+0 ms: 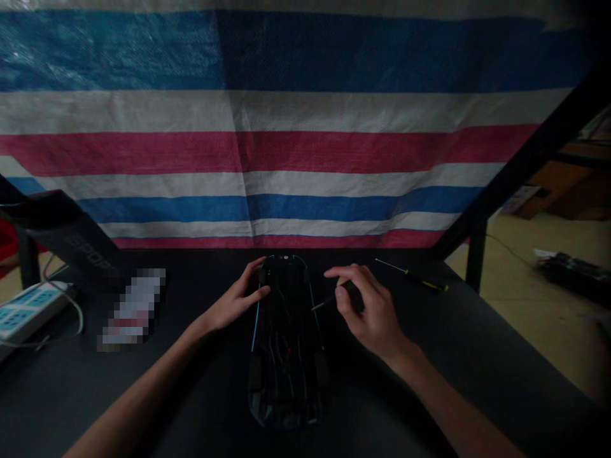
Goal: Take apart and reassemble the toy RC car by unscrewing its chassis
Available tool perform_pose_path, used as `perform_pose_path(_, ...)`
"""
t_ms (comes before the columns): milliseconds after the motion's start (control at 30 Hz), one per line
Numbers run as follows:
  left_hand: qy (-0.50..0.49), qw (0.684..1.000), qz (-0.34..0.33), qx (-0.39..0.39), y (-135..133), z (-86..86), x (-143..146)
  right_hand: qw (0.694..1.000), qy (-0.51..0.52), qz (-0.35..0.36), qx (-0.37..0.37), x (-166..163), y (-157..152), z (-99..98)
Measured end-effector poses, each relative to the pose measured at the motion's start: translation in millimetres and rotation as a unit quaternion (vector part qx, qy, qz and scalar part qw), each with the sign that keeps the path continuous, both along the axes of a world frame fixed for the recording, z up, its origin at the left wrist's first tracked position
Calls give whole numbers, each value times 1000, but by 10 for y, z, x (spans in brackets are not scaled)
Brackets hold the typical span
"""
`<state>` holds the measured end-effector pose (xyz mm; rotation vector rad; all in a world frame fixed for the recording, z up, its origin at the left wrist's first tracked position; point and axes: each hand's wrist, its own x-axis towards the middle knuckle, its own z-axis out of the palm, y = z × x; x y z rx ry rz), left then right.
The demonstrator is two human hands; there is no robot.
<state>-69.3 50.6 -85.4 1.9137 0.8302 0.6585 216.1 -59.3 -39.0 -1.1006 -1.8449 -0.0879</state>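
Note:
A black toy car (286,343) with thin light-blue trim lies lengthwise on the dark table (477,356), straight in front of me. My left hand (238,299) grips the car's far left side, fingers curled on its edge. My right hand (365,308) is closed on a small dark-handled screwdriver (329,300), whose metal tip points left at the car's right side. The scene is dim and fine detail on the car is hard to read.
A second screwdriver (413,275) with a yellow-and-black handle lies at the back right of the table. A blurred white packet (136,308) and a white power strip (26,312) sit at left. A striped tarp (286,146) hangs behind. A black frame post (477,254) stands at right.

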Motion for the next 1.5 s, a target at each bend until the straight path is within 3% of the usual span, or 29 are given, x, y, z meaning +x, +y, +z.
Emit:
perform_pose_path(467, -1, 1000, 3, 3, 2, -9, -4, 1000, -5, 9, 16, -36, -28, -10)
perform_pose_path(1500, 11, 1000, 1, 3, -7, 11, -8, 1000, -6, -11, -20, 3, -28, 32)
